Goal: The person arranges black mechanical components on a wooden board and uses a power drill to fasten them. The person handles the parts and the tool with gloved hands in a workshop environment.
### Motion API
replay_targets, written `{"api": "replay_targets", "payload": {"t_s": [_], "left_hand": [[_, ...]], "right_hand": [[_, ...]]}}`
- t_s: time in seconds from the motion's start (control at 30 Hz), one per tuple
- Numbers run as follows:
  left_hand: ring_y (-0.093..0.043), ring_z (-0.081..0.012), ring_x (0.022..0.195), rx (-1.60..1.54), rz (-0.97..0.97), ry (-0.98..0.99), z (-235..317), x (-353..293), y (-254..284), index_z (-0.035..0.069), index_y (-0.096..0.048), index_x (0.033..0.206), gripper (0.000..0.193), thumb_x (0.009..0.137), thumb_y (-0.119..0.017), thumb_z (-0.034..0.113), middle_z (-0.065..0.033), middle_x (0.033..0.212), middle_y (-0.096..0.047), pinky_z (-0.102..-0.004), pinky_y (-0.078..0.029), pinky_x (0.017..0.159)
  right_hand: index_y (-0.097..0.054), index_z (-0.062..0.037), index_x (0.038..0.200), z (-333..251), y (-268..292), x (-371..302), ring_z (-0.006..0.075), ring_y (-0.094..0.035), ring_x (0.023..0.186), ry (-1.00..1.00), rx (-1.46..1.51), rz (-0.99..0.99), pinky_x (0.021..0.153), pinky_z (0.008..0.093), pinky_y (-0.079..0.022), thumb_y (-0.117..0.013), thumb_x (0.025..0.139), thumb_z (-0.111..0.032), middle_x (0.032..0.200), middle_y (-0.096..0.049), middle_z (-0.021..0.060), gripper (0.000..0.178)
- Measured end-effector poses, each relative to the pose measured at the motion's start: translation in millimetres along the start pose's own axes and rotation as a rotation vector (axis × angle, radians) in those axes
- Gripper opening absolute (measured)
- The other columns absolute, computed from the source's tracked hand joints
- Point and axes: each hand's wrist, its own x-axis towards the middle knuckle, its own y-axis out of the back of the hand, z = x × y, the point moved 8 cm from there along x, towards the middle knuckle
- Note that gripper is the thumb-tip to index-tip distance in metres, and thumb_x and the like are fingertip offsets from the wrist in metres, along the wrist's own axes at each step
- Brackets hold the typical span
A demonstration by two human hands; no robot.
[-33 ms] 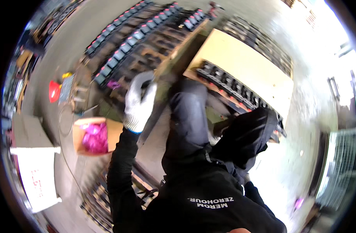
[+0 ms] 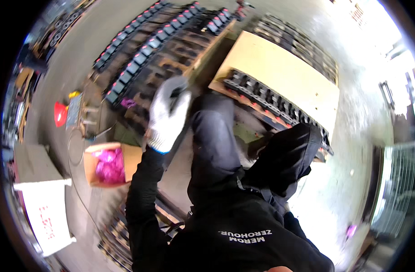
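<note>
The head view showed the white-gloved left hand (image 2: pixel 167 115), its grip closed on a thin dark tool (image 2: pixel 176 93) above the dark pallet rows (image 2: pixel 139 59), seemingly stiff and light, best held mid-shaft; the right hand was hidden.

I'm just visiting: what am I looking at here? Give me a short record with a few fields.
Setting: workshop floor seen from above
Left hand: in a white glove, raised, blurred; its grip seems closed on a thin dark thing, too blurred to name
Right hand: not in view
Clothing: black sleeves and trousers
Below the hand: rows of dark parts on wooden pallets
Left of the arm: open cardboard box holding pink pieces
Right side: pale flat board over another row of dark parts
</note>
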Motion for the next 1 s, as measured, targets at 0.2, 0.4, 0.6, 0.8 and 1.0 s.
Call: {"api": "replay_targets", "payload": {"t_s": [0.2,0.4,0.6,0.8,1.0], "left_hand": [[-0.064,-0.0155,0.1,-0.3,-0.251,-0.06,56,87,-166,0.0,-0.062,0.121,0.026,0.096,-0.064,0.007,-0.0071,0.11,-0.067,-0.0301,-0.051,0.093],[-0.061,-0.0106,0.092,-0.68,-0.166,0.34,-23,102,-244,0.003,-0.063,0.119,0.022,0.097,-0.064,0.009,-0.0034,0.106,-0.064,-0.0264,-0.052,0.084],[-0.061,-0.0099,0.088,-0.687,-0.503,0.511,-56,85,-347,0.003,-0.063,0.118,0.023,0.096,-0.064,0.007,-0.0016,0.098,-0.067,-0.0254,-0.052,0.081],[-0.063,-0.0252,0.102,-0.509,-0.716,0.247,16,71,-379,-0.001,-0.062,0.122,0.031,0.098,-0.058,0.019,-0.0168,0.113,-0.067,-0.0392,-0.05,0.096],[-0.064,-0.0226,0.103,-0.639,-0.837,0.271,39,31,-385,-0.002,-0.059,0.13,0.036,0.099,-0.059,0.018,-0.0142,0.117,-0.065,-0.036,-0.052,0.094]], "right_hand": [[-0.068,-0.0031,0.106,0,-36,-50,0.0255,-0.066,0.085,-0.175,-0.062,0.086,0.077,0.0372,-0.053,-0.052,0.092,-0.012,0.094,-0.07,0.0122,0.023],[-0.068,-0.0031,0.109,4,-59,-91,0.0273,-0.066,0.09,-0.312,0.028,0.208,0.082,0.0371,-0.052,-0.051,0.093,-0.014,0.099,-0.071,0.014,0.026],[-0.068,-0.0031,0.111,12,-118,-110,0.0291,-0.067,0.095,-0.383,0.206,0.277,0.086,0.0371,-0.051,-0.049,0.094,-0.015,0.104,-0.072,0.0157,0.029],[-0.068,-0.003,0.114,68,-149,-134,0.0309,-0.067,0.1,-0.152,0.088,0.421,0.09,0.0371,-0.051,-0.048,0.095,-0.017,0.109,-0.072,0.0175,0.031],[-0.07,0.0002,0.118,71,-172,-238,0.0335,-0.067,0.113,-0.54,0.306,0.57,0.1,0.0371,-0.05,-0.061,0.087,-0.04,0.117,-0.071,0.0215,0.051]]}}
